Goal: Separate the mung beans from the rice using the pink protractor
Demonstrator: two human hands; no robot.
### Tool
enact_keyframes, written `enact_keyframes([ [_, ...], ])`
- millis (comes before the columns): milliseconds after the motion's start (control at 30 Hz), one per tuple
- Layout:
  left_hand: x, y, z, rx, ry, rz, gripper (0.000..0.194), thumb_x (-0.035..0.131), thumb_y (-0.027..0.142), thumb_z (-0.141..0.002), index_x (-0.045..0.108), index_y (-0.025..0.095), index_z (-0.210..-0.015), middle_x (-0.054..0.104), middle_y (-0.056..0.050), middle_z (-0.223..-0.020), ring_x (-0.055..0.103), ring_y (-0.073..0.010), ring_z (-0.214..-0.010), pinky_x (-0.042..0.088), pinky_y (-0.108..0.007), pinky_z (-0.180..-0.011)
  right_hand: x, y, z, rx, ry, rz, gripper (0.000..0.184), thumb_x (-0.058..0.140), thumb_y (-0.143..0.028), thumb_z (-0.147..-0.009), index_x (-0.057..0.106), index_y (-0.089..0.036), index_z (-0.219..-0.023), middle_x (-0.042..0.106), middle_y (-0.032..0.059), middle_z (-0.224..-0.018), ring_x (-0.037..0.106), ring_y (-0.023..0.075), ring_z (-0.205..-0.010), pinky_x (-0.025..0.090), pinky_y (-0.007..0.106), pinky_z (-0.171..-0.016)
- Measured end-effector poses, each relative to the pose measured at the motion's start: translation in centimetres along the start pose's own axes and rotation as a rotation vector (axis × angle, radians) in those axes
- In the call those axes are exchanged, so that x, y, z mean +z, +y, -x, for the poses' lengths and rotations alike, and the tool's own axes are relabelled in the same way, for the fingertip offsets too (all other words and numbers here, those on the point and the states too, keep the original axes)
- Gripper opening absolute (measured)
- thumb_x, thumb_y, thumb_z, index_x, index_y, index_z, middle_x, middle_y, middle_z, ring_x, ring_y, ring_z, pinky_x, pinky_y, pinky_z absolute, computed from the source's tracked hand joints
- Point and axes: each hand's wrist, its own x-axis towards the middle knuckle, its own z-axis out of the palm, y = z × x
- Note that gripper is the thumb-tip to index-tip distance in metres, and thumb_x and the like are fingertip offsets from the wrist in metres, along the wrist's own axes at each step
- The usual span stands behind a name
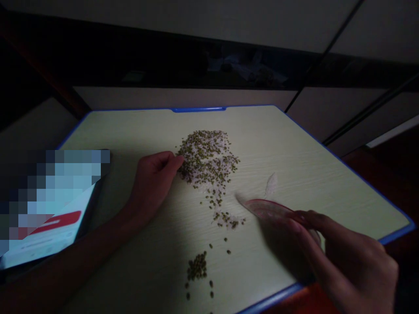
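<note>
A spread heap of small green beans mixed with white grains (209,157) lies mid-table. At its left edge my left hand (157,174) has its fingers curled and pinched together, touching the heap; whatever is between the fingertips is hidden. My right hand (340,248) is closed on a thin, flat, see-through piece with a red edge (268,208), held tilted just above the table, its tip slightly blurred. Beyond that piece lies a small heap of white grains (271,184). Nearer to me is a small cluster of green beans (197,266), with a few strays around it.
The pale wood-patterned table (131,131) has a blue rim. On its left stands a tablet-like device (62,231) with a lit screen, partly pixelated. A dark-banded cabinet front (196,98) rises behind the far edge. The light is dim.
</note>
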Motion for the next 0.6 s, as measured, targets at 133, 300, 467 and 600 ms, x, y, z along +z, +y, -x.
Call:
enact_keyframes([
  [133,0.0,0.1,0.1,0.001,0.005,-0.008,0.035,0.053,0.028,-0.069,0.033,0.018,-0.043,0.027,0.007,-0.040,0.025,-0.0066,-0.042,0.018,-0.023,-0.043,-0.2,-0.1,0.6,0.043,0.020,-0.049,0.012,0.056,-0.021,-0.078,0.060,-0.032,-0.078,0.064,-0.0019,-0.062,0.061,0.0175,-0.052,0.048,0.029,-0.045],
  [300,0.0,-0.1,-0.1,0.009,0.009,-0.009,0.034,0.053,0.027,-0.068,0.032,0.018,-0.043,0.027,0.007,-0.041,0.025,-0.0060,-0.043,0.019,-0.023,-0.043,-0.4,-0.6,1.6,0.185,0.091,-0.051,0.005,0.060,-0.026,-0.076,0.064,-0.030,-0.075,0.067,-0.0006,-0.065,0.062,0.0175,-0.055,0.051,0.029,-0.050],
  [467,0.0,-0.1,-0.1,0.016,0.006,-0.009,0.034,0.054,0.028,-0.068,0.033,0.018,-0.043,0.027,0.007,-0.041,0.025,-0.0063,-0.043,0.018,-0.023,-0.043,-0.2,-1.1,2.0,0.226,0.090,-0.068,0.007,0.058,-0.026,-0.075,0.063,-0.028,-0.070,0.066,-0.0002,-0.059,0.059,0.0160,-0.046,0.045,0.026,-0.038],
  [600,0.0,0.0,0.0,0.009,0.011,-0.005,0.035,0.054,0.027,-0.068,0.033,0.018,-0.043,0.027,0.007,-0.039,0.025,-0.0057,-0.042,0.018,-0.023,-0.042,-0.1,-1.1,1.9,0.263,0.101,-0.079,0.007,0.061,-0.025,-0.073,0.062,-0.027,-0.066,0.064,-0.0013,-0.055,0.057,0.0142,-0.043,0.044,0.025,-0.037],
])
